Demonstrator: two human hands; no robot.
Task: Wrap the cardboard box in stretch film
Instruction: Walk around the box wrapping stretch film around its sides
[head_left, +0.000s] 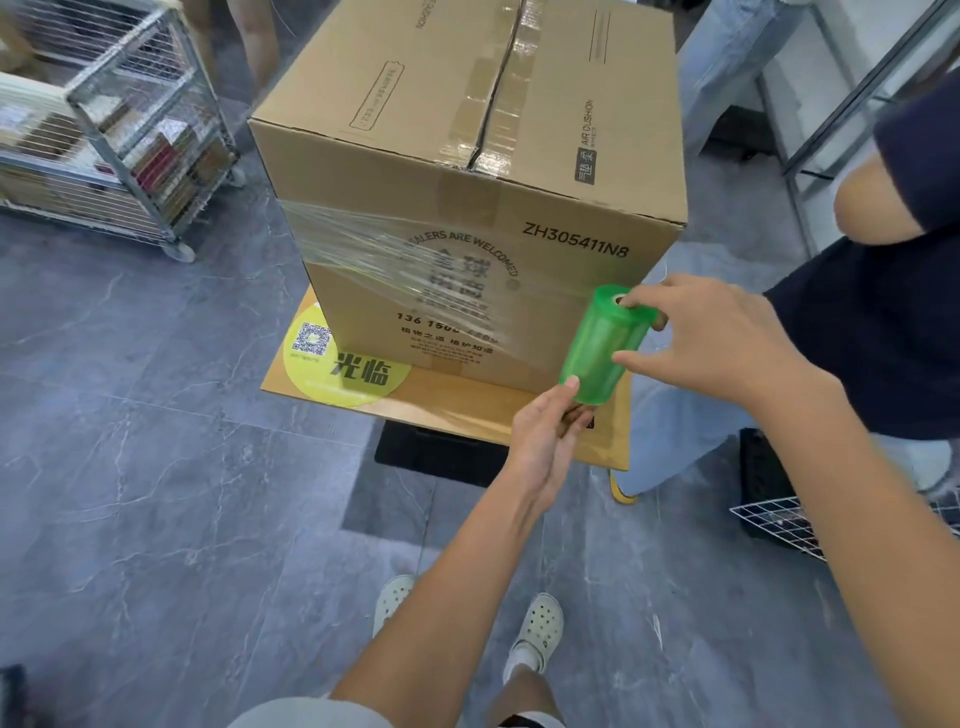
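A large taped cardboard box (467, 156) stands on a flat cardboard sheet (467, 410) on the floor. A band of clear stretch film (395, 260) runs across its near face, from the left edge to a green film roll (600, 348) held tilted at the box's lower right corner. My left hand (545, 441) holds the roll's lower end from beneath, thumb up on its side. My right hand (722, 338) holds the upper end, with a finger at the core hole and another along the side.
A wire-mesh cart (119, 130) with stacked goods stands at the left. Another person (893, 291) in a dark shirt and light jeans bends in close at the right of the box. A black crate (441, 452) sits under the sheet. A wire basket (789, 519) lies at the right.
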